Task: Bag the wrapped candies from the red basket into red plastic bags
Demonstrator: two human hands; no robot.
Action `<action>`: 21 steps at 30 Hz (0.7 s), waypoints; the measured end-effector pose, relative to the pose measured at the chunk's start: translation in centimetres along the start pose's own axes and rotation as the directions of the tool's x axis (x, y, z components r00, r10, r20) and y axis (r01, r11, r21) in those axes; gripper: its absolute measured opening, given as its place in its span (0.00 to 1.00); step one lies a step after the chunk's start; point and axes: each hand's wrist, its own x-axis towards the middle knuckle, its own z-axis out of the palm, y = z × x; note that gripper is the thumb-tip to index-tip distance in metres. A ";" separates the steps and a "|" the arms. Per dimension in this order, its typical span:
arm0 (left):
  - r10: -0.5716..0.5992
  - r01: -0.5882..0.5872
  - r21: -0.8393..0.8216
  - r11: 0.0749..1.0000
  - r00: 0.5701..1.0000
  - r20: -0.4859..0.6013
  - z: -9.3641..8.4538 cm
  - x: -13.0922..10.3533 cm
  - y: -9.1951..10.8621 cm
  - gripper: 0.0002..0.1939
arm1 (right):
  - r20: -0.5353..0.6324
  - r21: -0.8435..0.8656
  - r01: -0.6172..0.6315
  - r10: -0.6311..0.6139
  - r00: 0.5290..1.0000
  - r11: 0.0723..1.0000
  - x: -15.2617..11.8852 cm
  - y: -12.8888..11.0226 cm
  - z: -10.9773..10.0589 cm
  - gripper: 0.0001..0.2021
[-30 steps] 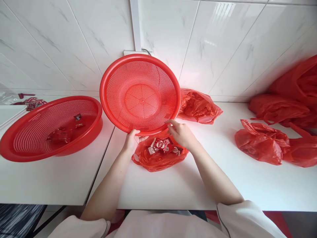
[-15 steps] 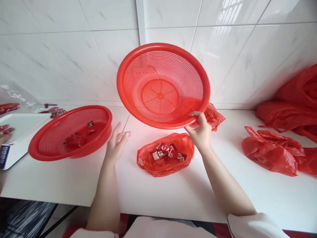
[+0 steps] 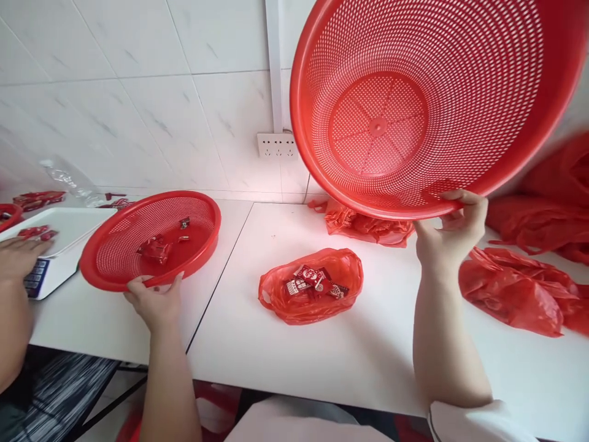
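My right hand (image 3: pixel 448 230) grips the lower rim of a red plastic mesh basket (image 3: pixel 380 101), raised and tilted so its bare inside faces me. At the left, my left hand (image 3: pixel 159 301) is closed on the near rim of a second red mesh basket (image 3: pixel 205 261), which sits tilted and has a few small red packets (image 3: pixel 156 248) in it. Between my arms, an open red plastic bag (image 3: pixel 276 301) stands on the white table with several printed red packets (image 3: pixel 313 279) inside.
Another person's hand (image 3: pixel 23 255) rests by a white scale (image 3: pixel 69 224) at far left, with red packets on its tray. A clear bottle (image 3: pixel 71 184) lies behind. Red bags (image 3: pixel 515 288) are heaped at right, another bag (image 3: pixel 363 227) near the wall. A socket strip (image 3: pixel 276 145) is on the wall.
My right hand has lifted the mesh basket up, right and closer to me. My left hand has gone left from open air and taken hold of the other basket's rim.
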 end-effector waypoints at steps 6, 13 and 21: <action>0.148 -0.151 -0.050 0.987 0.987 -0.066 1.2 -1.3 1.7 0.28 | -0.006 0.038 -0.001 0.001 1.000 0.999 0.6 -0.2 -1.0 0.18; 0.261 -0.187 -0.297 0.936 0.936 0.235 6.3 -2.4 7.8 0.28 | 0.053 0.055 -0.047 0.044 0.998 0.997 0.6 -0.4 -1.1 0.17; 0.210 0.054 -0.503 0.863 0.867 0.453 11.0 -4.8 11.7 0.34 | 0.229 0.051 -0.052 0.039 0.973 0.997 -0.2 -0.6 -0.3 0.19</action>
